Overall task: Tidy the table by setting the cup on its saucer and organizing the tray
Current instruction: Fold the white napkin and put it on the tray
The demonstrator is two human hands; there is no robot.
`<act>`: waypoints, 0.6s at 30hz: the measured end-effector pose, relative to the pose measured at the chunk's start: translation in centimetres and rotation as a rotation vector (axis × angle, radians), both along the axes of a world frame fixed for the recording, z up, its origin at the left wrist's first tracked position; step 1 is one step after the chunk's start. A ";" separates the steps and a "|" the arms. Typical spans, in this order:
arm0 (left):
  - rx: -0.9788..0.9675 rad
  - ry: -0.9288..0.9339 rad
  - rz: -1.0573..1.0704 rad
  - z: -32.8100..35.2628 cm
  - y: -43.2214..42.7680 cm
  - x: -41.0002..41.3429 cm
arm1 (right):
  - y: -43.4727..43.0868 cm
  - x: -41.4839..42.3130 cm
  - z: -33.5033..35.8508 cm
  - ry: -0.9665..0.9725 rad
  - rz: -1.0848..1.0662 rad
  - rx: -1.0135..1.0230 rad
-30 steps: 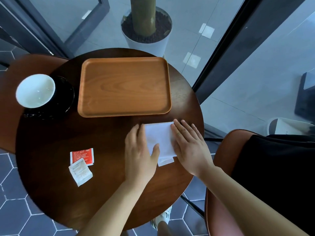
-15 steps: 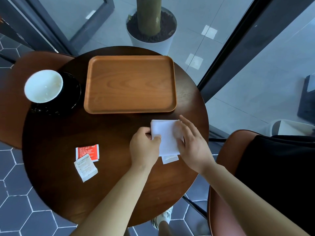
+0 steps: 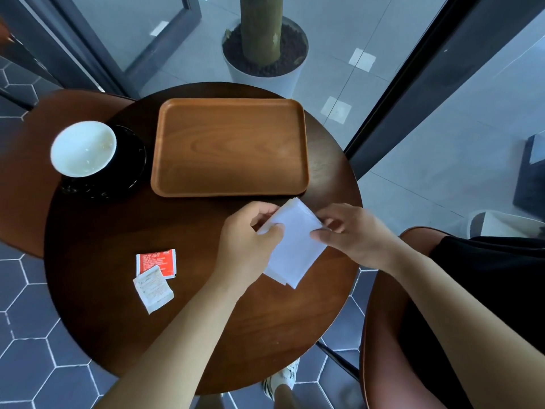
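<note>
- A round, dark brown wooden table (image 3: 103,246) fills the middle of the view, seen from above; the person sits at its 6 o'clock edge.
- A rectangular, light brown wooden tray (image 3: 230,149) with rounded corners lies flat at 12 o'clock, with nothing on it.
- Both bare forearms reach in from 5 and 6 o'clock and meet at about 3 o'clock on the table.
- The left hand (image 3: 247,243) is curled, with its thumb and fingers pinching the left edge of a stack of white square paper napkins (image 3: 295,249).
- The right hand (image 3: 356,234) pinches the stack's right edge between thumb and bent fingers.
- One second ago the napkins lay flat under two open palms; now they are gripped from both sides, turned cornerwise and tilted. Whether they clear the table cannot be told.
- A glossy black round saucer (image 3: 132,160) sits at 10 o'clock.
- A cup, black outside and white inside (image 3: 84,149), stands on that saucer, unmoved.
- A red square sachet (image 3: 156,261) and a white printed sachet (image 3: 153,290) lie overlapping at 8 o'clock.
</note>
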State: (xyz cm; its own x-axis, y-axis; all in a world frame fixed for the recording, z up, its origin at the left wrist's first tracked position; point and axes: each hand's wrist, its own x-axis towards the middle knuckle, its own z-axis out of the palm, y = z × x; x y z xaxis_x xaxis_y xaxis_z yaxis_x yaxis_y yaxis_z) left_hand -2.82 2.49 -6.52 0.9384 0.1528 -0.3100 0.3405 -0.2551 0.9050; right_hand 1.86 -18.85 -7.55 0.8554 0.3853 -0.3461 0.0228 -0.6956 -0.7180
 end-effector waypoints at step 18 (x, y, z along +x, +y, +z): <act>-0.365 0.126 0.237 0.2 4.6 -1.4 | 6.7 -0.9 1.1 0.187 -0.473 0.460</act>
